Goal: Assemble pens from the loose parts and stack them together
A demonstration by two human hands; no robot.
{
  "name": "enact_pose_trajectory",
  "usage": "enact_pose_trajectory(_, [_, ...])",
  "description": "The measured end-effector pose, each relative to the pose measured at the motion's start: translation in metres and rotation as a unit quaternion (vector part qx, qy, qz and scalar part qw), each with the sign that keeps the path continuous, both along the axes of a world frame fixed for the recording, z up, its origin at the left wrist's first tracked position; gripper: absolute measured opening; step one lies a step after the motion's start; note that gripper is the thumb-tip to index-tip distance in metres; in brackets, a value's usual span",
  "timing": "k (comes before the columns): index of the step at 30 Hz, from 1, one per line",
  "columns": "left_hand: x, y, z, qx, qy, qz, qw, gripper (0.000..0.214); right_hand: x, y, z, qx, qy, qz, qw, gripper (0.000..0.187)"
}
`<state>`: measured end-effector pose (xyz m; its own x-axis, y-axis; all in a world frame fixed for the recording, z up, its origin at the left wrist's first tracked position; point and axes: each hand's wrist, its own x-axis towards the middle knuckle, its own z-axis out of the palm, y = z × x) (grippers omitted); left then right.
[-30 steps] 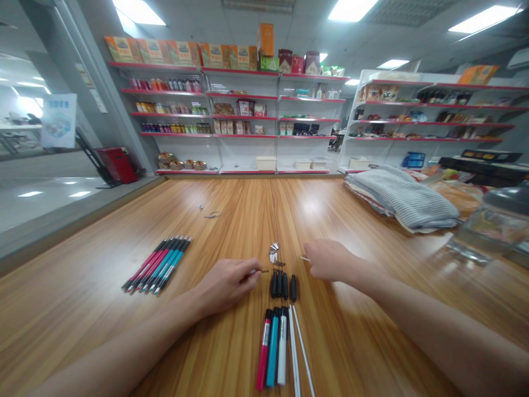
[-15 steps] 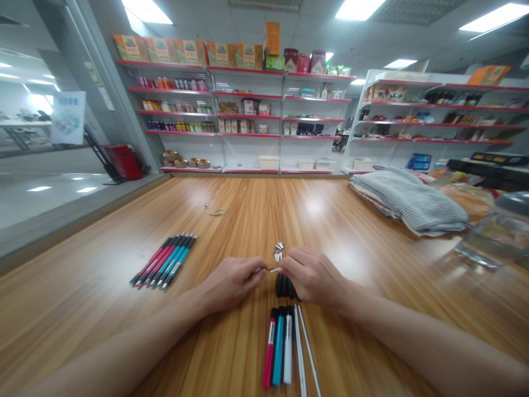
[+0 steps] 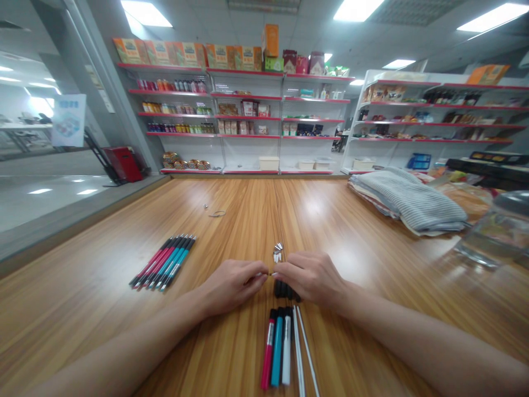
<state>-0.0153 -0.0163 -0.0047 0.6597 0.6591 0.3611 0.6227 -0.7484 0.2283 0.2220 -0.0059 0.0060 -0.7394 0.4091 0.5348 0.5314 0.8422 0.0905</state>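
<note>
My left hand (image 3: pixel 231 285) and my right hand (image 3: pixel 311 277) meet over the wooden table (image 3: pixel 372 264), fingertips pinched together on a tiny pen part (image 3: pixel 272 273) between them. Just beyond lie small metal tips and white bits (image 3: pixel 277 251). Under my right hand lie several black grips (image 3: pixel 283 290), partly hidden. Nearer to me lie a red, a blue and a white pen barrel (image 3: pixel 278 347) and two thin white refills (image 3: pixel 303 353).
Several assembled red and teal pens (image 3: pixel 165 261) lie to the left. A small ring and a loop (image 3: pixel 215 213) lie farther back. Folded striped cloths (image 3: pixel 409 204) and a glass jar (image 3: pixel 496 226) are at the right. Store shelves (image 3: pixel 248 116) line the back.
My right hand moved left from the table to meet my left hand. Both now pinch the small part between them, over the black grips.
</note>
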Motion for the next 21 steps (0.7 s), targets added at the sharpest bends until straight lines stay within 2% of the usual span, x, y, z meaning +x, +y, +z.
enact_pose_trajectory(2, [0.0,-0.001,0.001,0.004,0.011,-0.003,1.0,0.016,0.0,0.002,-0.002,-0.015,0.009,-0.004,1.0,0.027])
enact_pose_trajectory(5, [0.0,-0.001,0.002,0.018,0.051,-0.004,0.999,0.014,0.002,0.008,-0.006,-0.081,0.046,-0.047,0.995,0.025])
enact_pose_trajectory(10, [0.0,-0.001,0.004,0.049,0.097,0.017,0.994,0.016,0.013,0.03,-0.009,-0.218,0.067,-0.147,0.962,0.024])
enact_pose_trajectory(14, [-0.001,0.0,0.004,0.058,0.103,0.028,0.993,0.013,0.021,0.042,-0.009,-0.248,0.036,-0.117,0.961,0.034])
enact_pose_trajectory(21, [-0.002,0.0,0.002,0.049,0.087,0.019,0.995,0.014,0.022,0.041,-0.01,-0.232,0.012,-0.064,0.97,0.043])
